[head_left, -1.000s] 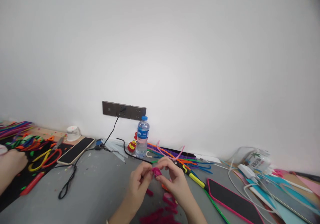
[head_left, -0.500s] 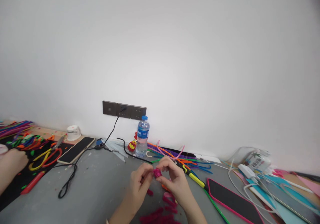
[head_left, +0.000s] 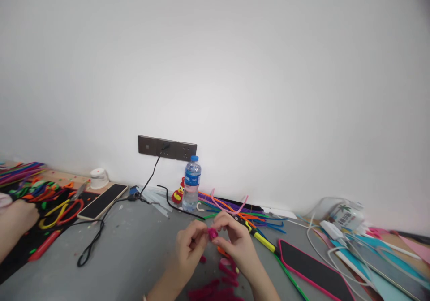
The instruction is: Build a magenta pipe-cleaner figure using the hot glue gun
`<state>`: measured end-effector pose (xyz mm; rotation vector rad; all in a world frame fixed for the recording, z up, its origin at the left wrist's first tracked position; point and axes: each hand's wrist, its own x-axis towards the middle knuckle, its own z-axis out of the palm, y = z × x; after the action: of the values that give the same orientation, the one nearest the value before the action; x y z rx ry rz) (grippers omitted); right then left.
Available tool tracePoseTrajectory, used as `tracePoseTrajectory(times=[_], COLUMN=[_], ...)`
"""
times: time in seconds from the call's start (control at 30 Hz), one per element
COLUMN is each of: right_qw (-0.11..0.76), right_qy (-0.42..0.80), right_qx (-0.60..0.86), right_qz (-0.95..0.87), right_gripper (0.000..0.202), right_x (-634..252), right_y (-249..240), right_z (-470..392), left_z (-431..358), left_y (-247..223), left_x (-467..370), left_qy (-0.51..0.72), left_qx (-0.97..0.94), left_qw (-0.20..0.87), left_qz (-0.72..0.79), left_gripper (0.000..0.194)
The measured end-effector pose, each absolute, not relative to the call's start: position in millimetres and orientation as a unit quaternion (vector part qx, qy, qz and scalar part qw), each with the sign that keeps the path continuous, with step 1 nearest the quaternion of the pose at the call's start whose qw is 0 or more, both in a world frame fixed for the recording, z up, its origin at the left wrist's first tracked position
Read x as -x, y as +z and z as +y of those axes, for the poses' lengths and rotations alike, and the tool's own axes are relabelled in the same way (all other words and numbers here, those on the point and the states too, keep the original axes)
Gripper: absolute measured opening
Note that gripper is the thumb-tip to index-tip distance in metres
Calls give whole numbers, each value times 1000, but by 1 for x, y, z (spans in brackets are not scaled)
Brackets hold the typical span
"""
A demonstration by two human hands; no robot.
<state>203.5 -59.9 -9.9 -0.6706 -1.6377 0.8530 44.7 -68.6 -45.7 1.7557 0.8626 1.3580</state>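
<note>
Pink piece [head_left: 212, 234], edged rightward, sits between left grip [head_left: 188, 245] and right grip [head_left: 238, 243].

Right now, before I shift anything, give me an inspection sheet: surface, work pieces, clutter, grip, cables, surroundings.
Surface: grey tabletop, specked with tiny bits.
Work pieces: small magenta piece, held; loose magenta pieces at the bottom edge.
Clutter: scissors, pale-edged phone, pink-edged phone, upright bottle, coloured stems.
Grip: left hand and right hand both pinch the small magenta piece.
Cables: black cable plugged into wall socket; white cables tangled at right.
Surroundings: white wall; another person's hand at far left.
</note>
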Motion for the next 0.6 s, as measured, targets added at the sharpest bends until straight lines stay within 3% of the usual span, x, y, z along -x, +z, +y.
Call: tracePoseTrajectory(times=[0.6], right_qw=[532], right_qy=[362], right_qx=[321], right_qz=[-695], right_gripper=[22], right_x=[-205], right_y=[-11], right_z=[-63], left_z=[-70], left_y=[-46], left_x=[-45], left_qy=[529], left_qx=[-689], left_qw=[360], left_qz=[340], left_gripper=[23])
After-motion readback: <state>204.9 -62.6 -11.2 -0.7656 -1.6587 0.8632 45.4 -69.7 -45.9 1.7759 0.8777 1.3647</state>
